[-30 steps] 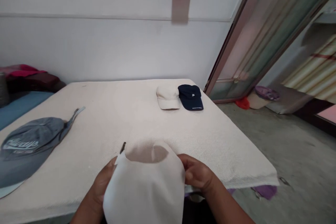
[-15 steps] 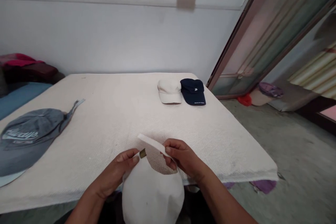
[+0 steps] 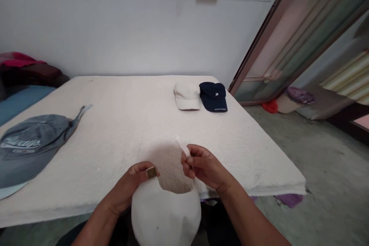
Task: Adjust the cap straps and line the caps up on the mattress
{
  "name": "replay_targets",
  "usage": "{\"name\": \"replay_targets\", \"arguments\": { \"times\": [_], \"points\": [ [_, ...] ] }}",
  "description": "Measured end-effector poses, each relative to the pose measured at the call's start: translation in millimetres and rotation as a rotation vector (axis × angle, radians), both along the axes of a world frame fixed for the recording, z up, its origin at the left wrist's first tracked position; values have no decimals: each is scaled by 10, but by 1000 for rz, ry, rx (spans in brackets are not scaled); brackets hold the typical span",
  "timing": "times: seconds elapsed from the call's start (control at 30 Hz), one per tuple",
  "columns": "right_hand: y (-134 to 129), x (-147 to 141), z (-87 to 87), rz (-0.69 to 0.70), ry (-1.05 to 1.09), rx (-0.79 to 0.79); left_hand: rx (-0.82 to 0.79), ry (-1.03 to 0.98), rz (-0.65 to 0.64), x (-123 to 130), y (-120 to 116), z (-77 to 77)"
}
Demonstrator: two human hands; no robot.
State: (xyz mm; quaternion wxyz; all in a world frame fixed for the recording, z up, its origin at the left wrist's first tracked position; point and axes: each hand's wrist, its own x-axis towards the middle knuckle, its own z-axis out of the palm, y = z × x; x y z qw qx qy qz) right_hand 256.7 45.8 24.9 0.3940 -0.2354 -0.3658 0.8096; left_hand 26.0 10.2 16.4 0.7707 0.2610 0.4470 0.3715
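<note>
A white cap (image 3: 166,215) hangs between my two hands at the near edge of the table, its back opening facing up. My left hand (image 3: 134,178) pinches the cap's left side beside a brass-coloured buckle (image 3: 151,172). My right hand (image 3: 203,165) grips the white strap (image 3: 182,147), whose loose end points up and to the left. Strap and buckle are apart. A grey cap (image 3: 31,144) with white lettering lies at the table's left, its strap stretched out. Near the far right corner, a cream cap (image 3: 187,96) sits beside a navy cap (image 3: 213,97).
The table (image 3: 123,123) has a white textured cover and stands against a pale wall. Dark and pink items (image 3: 29,69) are heaped at the far left. On the floor to the right stands a bin (image 3: 288,102) with a purple liner, near a glass door.
My right hand has drawn the strap away from the buckle, and the strap's free end has swung right and more upright. The buckle now faces up more fully. The view has shifted slightly.
</note>
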Motion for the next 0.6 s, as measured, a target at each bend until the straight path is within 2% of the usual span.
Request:
{"name": "replay_targets", "arguments": {
  "times": [0.17, 0.37, 0.53, 0.6],
  "points": [
    [-31, -69, 45, 64, -116, 24, -20, -33, -6, 9, -13, -53],
    [-95, -205, 22, 230, -227, 85, 11, -73, -52, -5, -10, -121],
    [-88, -240, 19, 75, -318, 101, 17, -79, -61, 3, -18, -112],
    [-88, -240, 36, 63, -338, 115, 17, -51, -64, 6, -16, -107]
  ]
}}
